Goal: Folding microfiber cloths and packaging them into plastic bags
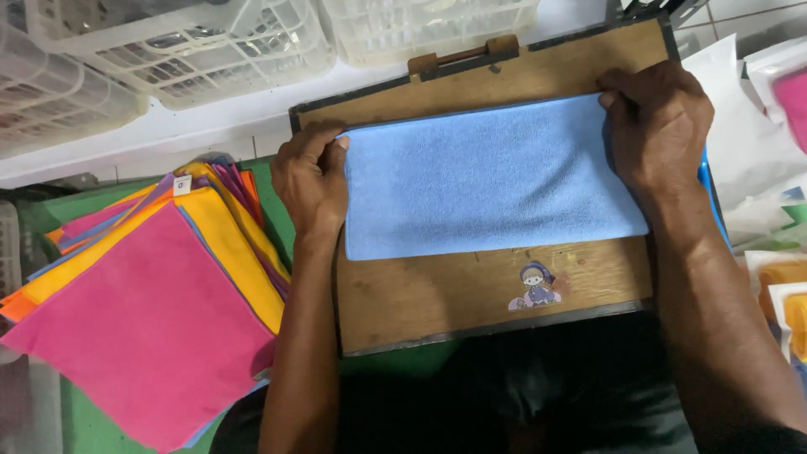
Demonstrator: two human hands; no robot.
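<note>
A folded blue cloth (492,178) was pinched at both ends on a wooden board (437,298), the left hand (309,178) and right hand (657,126) fingers clamped on its edges.

This looks like a small packing workshop for cleaning cloths. A fanned stack of pink, orange and yellow microfibre cloths (160,286) lies on a green table (92,420) beside a worn wooden folding board (471,294). White plastic lattice baskets (193,42) line the back, and clear plastic packets (777,109) with packed cloths pile up at the right.

Clear plastic packages (777,294) lie at right; a small white label (182,185) tops the cloth stack.
</note>
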